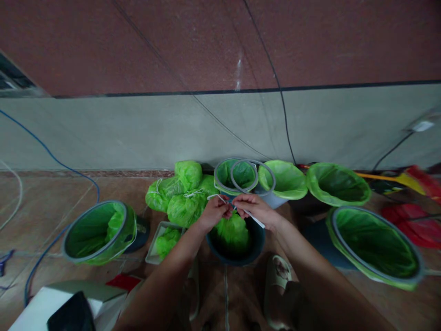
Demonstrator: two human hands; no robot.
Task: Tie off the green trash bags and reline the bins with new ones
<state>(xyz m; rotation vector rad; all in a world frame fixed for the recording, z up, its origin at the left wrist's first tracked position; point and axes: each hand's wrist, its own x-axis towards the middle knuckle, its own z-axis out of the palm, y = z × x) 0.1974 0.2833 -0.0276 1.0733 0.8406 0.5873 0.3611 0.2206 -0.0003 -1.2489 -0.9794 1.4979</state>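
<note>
Both my hands are at the neck of a green garbage bag (231,235) in a dark bin (236,262) in front of me. My left hand (216,213) has its fingers closed on one part of the white drawstring (255,219). Across from it, my right hand (254,208) pinches another part of the drawstring, whose flat end trails below the palm. The bag's top is gathered below my fingers, and the knot, if any, is hidden by them. Just behind, a loose grey rim ring (274,178) leans over a lined bin (218,181).
Several tied green bags (186,207) lie left of my hands, near a white tray (151,250). Lined bins stand at left (127,225) and right (418,262). A white box (37,305), a blue cable (65,165) and a red dustpan (413,225) are around me.
</note>
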